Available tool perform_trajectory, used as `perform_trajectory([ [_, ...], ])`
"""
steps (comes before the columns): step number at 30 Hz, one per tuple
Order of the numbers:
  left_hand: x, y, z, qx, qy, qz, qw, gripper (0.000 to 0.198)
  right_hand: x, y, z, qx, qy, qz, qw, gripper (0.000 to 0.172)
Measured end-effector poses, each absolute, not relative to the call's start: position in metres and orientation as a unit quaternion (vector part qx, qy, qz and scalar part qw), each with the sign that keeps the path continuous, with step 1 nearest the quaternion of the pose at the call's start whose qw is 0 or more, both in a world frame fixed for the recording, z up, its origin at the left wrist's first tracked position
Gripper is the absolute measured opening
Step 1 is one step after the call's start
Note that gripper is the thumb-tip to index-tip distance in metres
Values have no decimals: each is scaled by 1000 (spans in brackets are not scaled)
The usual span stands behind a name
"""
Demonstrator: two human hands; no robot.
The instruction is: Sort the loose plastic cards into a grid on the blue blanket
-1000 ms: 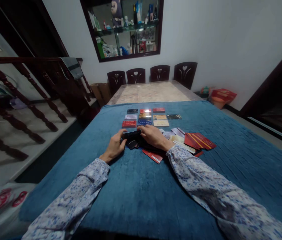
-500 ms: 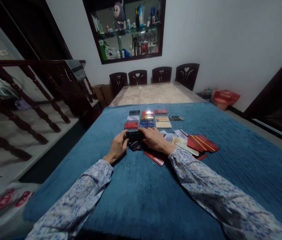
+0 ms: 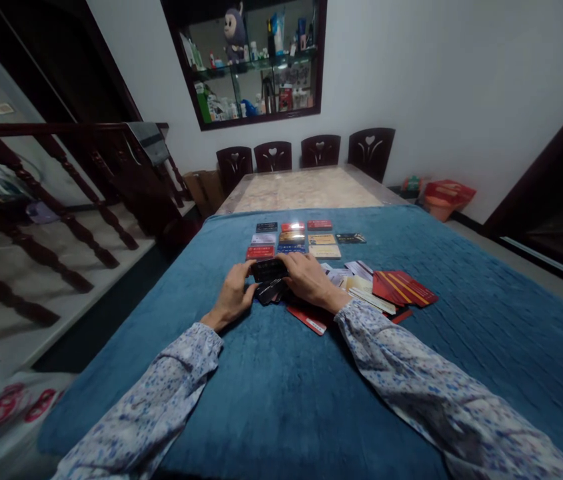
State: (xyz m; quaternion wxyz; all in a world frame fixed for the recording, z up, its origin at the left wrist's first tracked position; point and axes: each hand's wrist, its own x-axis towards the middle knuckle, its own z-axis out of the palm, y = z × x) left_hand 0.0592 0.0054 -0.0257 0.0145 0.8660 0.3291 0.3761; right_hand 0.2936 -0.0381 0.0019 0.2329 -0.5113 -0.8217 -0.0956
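A black card (image 3: 268, 270) is held tilted up, just above loose dark cards (image 3: 268, 293) on the blue cloth (image 3: 261, 387). Its left end is gripped between slightly parted fingers and thumb of the left hand (image 3: 231, 293); its right end is covered by the right hand's (image 3: 308, 279) curled fingers, thumb hidden. Both ends are best held evenly and lightly, clear of the cards beneath.

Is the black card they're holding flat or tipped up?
Tipped up: the left hand and right hand hold the black card, its broad face toward us.
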Motion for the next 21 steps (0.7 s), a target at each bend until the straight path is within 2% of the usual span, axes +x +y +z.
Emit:
perform_trajectory([
  [7,61,9,-19,880,324,346,-24,65,299,-36,4,-488,-826,-117,258,47],
  [13,61,12,-12,885,331,326,-35,60,303,-32,3,-477,-831,-113,264,46],
  [21,65,15,0,896,324,300,-53,58,308,-31,10,-491,-829,-120,239,54],
])
